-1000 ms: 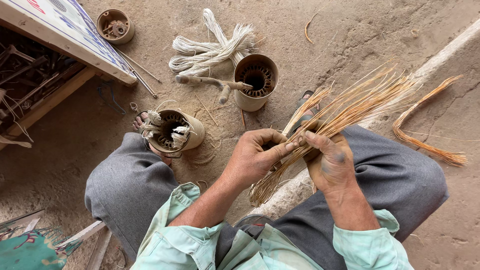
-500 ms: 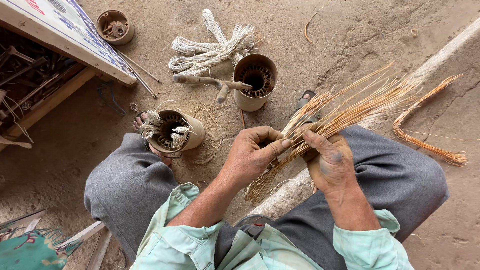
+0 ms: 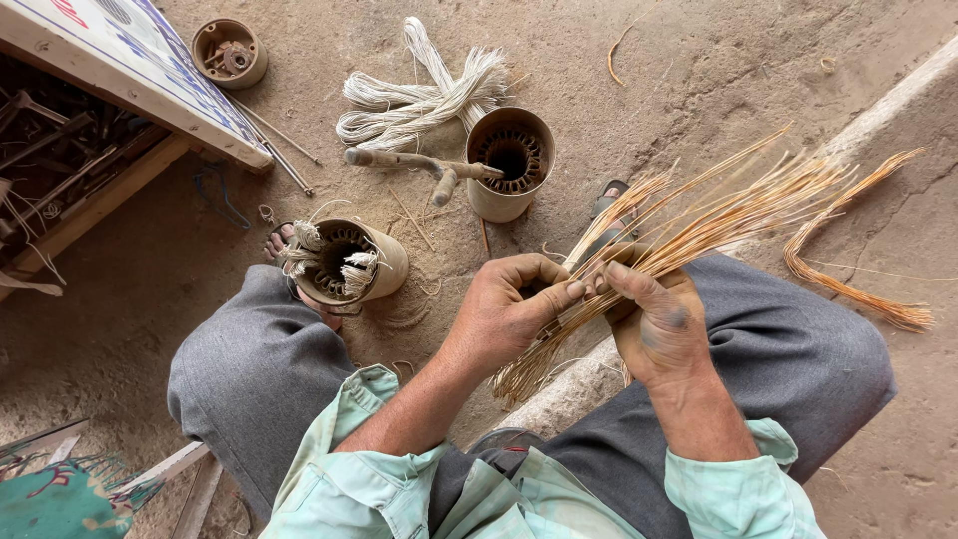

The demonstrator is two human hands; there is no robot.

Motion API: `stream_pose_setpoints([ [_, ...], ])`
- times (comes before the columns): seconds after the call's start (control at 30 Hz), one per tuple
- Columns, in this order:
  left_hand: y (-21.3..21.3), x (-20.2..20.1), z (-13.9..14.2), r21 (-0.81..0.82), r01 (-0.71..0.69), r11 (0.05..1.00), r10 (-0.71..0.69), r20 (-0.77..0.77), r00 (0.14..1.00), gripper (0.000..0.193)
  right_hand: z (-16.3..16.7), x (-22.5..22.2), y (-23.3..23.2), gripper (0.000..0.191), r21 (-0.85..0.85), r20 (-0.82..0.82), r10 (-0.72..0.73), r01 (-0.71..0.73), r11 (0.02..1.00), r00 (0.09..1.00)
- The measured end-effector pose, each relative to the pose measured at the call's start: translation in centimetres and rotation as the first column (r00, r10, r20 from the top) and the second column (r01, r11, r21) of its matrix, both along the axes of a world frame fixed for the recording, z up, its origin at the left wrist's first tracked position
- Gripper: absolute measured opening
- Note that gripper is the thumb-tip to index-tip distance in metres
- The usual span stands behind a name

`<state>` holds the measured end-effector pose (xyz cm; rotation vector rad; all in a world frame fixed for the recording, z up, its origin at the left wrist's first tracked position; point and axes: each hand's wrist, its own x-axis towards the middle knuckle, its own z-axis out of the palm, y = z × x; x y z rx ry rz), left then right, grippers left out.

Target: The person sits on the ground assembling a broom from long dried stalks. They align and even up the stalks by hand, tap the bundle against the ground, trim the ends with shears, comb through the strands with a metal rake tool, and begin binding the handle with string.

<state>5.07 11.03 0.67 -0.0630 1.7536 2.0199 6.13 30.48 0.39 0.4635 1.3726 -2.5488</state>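
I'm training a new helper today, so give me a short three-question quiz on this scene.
1. True or false: both hands grip the bundle of copper-coloured wires.
2. Which hand is nearer the cylinder with white strands: A left hand, B right hand?
3. What lies across the rim of the open cylinder?

Key: 1 true; 2 A; 3 a wooden-handled tool.

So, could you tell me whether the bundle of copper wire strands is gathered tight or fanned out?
Both: pinched together where the left hand and right hand grip the copper strands, then fanned out loosely beyond.
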Motion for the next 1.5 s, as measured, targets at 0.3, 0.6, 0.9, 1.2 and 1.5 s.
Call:
stream_pose_setpoints([
  [0.3,0.03,0.10,-0.37,-0.002,-0.006,1.000,0.006,-0.021,1.000,0.023,-0.39,-0.06,0.17,0.014,-0.030,0.019,-0.044,0.045,0.999,0.999],
  [0.6,0.03,0.24,-0.27,-0.036,0.005,0.999,-0.006,-0.029,1.000,0.025,-0.40,-0.08,0.22,0.018,-0.049,0.031,-0.001,0.003,0.999,1.000],
  [0.9,0.22,0.37,-0.28,-0.043,0.024,0.999,-0.027,-0.057,0.998,0.025,-0.70,-0.01,0.32,0.018,-0.011,-0.027,0.040,-0.040,0.999,0.999],
  [1.2,0.22,0.26,-0.37,0.044,0.004,0.999,-0.004,-0.008,1.000,0.023,-0.62,-0.05,0.36,0.015,-0.025,-0.010,0.030,-0.031,0.999,0.999],
  [1.5,0.31,0.44,-0.55,0.042,0.027,0.999,-0.026,-0.015,1.000,0.023,-0.04,0.00,0.11,0.033,-0.078,0.012,0.021,-0.020,0.997,1.000],
])
